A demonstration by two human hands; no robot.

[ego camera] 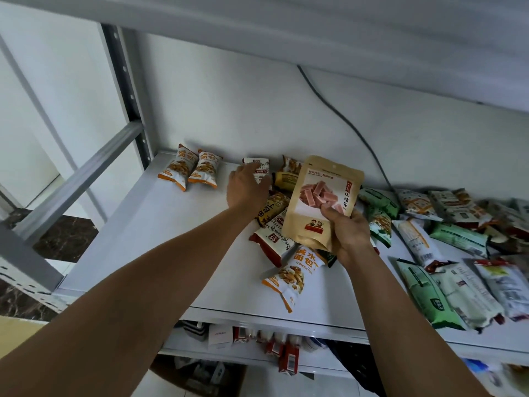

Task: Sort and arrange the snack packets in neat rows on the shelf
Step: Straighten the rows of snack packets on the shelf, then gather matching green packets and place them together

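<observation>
My right hand [349, 233] grips a tan kraft pouch [320, 193] with pink snack sticks printed on it, lifted upright above a heap of packets [274, 224] in the middle of the white shelf [160, 242]. My left hand [246, 187] reaches to the back of the shelf and touches a small red-and-white packet [259, 167] against the wall; whether its fingers grip it is hidden. Two orange-and-white crouton packets [190, 170] stand side by side at the back left. Another crouton packet [289, 277] lies near the front edge.
Several green, white and grey packets [446, 270] lie scattered over the right half of the shelf. A dark cable [343, 116] runs down the back wall. The upper shelf [315, 38] hangs close overhead. A grey upright post [128, 93] bounds the left side. A lower shelf holds small boxes [274, 345].
</observation>
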